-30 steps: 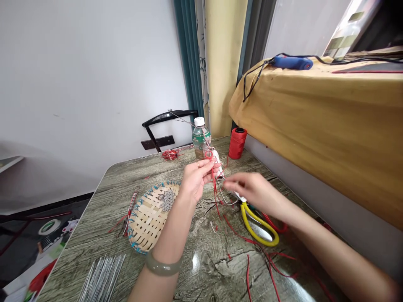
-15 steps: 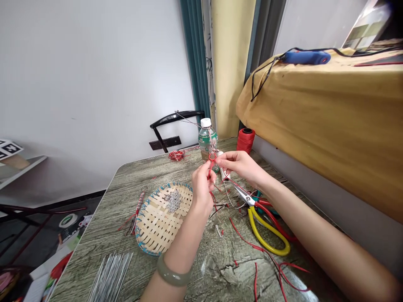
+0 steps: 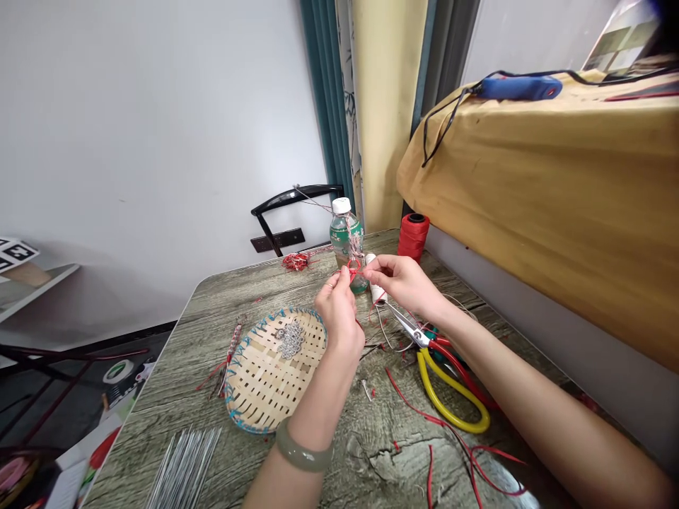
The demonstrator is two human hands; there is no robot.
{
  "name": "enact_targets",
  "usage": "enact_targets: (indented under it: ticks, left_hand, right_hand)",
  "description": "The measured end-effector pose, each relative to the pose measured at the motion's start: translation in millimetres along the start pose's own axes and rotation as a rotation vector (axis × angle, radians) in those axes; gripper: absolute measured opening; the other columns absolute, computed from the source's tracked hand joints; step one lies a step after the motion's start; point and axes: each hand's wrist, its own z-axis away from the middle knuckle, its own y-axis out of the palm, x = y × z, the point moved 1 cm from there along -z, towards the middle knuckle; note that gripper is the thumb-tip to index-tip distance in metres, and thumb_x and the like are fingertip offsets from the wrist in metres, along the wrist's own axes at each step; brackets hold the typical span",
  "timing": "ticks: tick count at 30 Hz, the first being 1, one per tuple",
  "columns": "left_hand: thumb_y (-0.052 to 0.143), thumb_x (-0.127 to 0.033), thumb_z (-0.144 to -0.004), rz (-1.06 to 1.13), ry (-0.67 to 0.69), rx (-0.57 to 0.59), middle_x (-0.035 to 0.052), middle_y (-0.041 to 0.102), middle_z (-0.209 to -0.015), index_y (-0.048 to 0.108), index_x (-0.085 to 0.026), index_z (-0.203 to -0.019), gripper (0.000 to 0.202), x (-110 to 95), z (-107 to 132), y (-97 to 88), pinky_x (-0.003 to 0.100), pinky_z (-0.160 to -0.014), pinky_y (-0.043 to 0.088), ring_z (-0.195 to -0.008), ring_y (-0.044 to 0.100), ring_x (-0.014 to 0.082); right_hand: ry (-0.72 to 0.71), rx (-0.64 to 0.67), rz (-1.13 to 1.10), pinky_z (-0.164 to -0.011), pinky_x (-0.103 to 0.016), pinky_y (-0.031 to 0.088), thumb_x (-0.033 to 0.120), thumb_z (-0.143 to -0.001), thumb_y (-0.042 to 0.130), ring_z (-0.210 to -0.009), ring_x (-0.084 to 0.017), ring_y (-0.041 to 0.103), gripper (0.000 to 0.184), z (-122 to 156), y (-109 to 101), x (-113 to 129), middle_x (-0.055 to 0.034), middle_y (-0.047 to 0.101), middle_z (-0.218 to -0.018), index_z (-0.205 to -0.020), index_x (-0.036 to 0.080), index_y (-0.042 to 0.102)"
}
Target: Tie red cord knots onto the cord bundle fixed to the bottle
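Note:
Both hands meet above the table's far middle, in front of a plastic water bottle (image 3: 344, 233). My left hand (image 3: 339, 314) pinches a red cord (image 3: 353, 270) that is knotted around a small ring. My right hand (image 3: 404, 281) pinches the same cord from the right side. A silvery braided strand runs up from the knot toward the bottle. A white spool (image 3: 376, 291) lies just behind my right hand. My left wrist wears a pale green bangle (image 3: 302, 452).
A woven bamboo tray (image 3: 259, 382) holding several metal rings (image 3: 289, 340) sits left of my left arm. Yellow-handled scissors (image 3: 448, 396) and red cord scraps lie to the right. Metal wires (image 3: 183, 470) lie near left. A red thread spool (image 3: 414, 237) stands at the back.
A second ago my right hand was low by the scissors; it rose to the knot and now pinches the cord. The left hand shifted slightly while holding the cord.

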Motion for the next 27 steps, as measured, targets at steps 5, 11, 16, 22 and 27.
enact_targets:
  ticks: [5, 11, 16, 22, 27]
  left_hand:
    - [0.061, -0.026, -0.074, -0.024, 0.003, 0.018, -0.0110, 0.022, -0.038, 0.051, -0.017, -0.060, 0.019, -0.7, -1.0, 0.8, 0.023, -0.036, 0.008, -0.034, 0.015, 0.0046]
    - [0.064, -0.032, -0.071, -0.060, -0.018, 0.090, -0.0104, 0.022, -0.036, 0.059, -0.016, -0.059, 0.021, -7.5, -1.2, -1.8, 0.023, -0.036, 0.008, -0.033, 0.015, 0.0042]
    - [0.066, -0.029, -0.069, -0.021, 0.007, 0.108, -0.0098, 0.023, -0.037, 0.064, -0.015, -0.064, 0.015, -12.0, 0.4, -3.4, 0.023, -0.034, 0.009, -0.034, 0.016, 0.0037]
    - [0.062, -0.025, -0.071, 0.035, 0.007, 0.099, -0.0032, 0.048, -0.050, 0.062, -0.013, -0.059, 0.017, -18.3, 2.3, -4.1, 0.020, -0.032, 0.008, -0.035, 0.022, 0.0009]
    - [0.063, -0.019, -0.069, 0.034, -0.016, 0.148, -0.0037, 0.046, -0.048, 0.066, -0.011, -0.065, 0.009, -20.0, 1.8, -6.7, 0.018, -0.032, 0.009, -0.035, 0.024, 0.0003]
  right_hand:
    - [-0.044, -0.017, 0.139, -0.055, -0.022, 0.034, 0.026, -0.081, 0.048, -0.060, -0.011, 0.049, 0.018, -1.1, -6.0, 1.9, -0.0011, 0.058, -0.067, -0.074, 0.014, 0.058]
    - [-0.045, 0.016, 0.340, -0.060, -0.025, 0.036, 0.023, -0.077, 0.055, -0.066, -0.014, 0.053, 0.014, 4.9, -24.0, 0.5, -0.0035, 0.063, -0.077, -0.084, 0.015, 0.064]
    - [-0.009, 0.050, 0.486, -0.062, -0.025, 0.037, 0.023, -0.077, 0.056, -0.068, -0.015, 0.056, 0.012, 43.4, -48.2, 19.0, -0.0042, 0.065, -0.082, -0.083, 0.018, 0.064]
    - [0.227, 0.484, 0.901, -0.047, -0.025, 0.027, 0.046, -0.081, 0.048, -0.058, -0.018, 0.059, 0.032, 131.1, -55.9, 37.4, -0.0016, 0.063, -0.061, -0.065, 0.022, 0.061]
    - [0.332, 0.582, 0.860, -0.054, -0.028, 0.037, 0.032, -0.078, 0.057, -0.069, -0.021, 0.062, 0.015, 180.3, -45.1, 34.2, -0.0019, 0.066, -0.076, -0.070, 0.020, 0.060]
